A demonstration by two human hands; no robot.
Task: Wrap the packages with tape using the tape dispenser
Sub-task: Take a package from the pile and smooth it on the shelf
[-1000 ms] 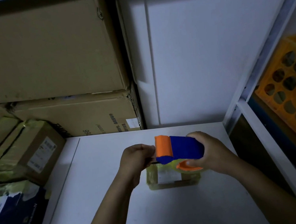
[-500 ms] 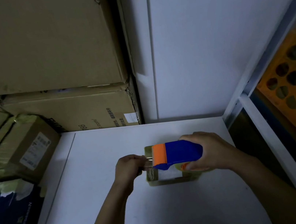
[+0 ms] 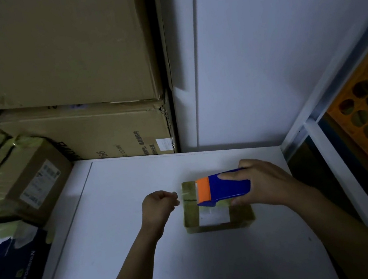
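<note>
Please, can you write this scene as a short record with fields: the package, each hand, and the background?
package: small cardboard package, yellowish wrapping, white label, lying on the white table
right hand: grips the blue and orange plastic tape dispenser just above the package
left hand: fingers curled, left of the package; seems to pinch the clear tape drawn from the dispenser
background: large brown cardboard boxes stacked at back left

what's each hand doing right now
left hand: closed, seems to pinch the tape end
right hand: closed around the tape dispenser
</note>
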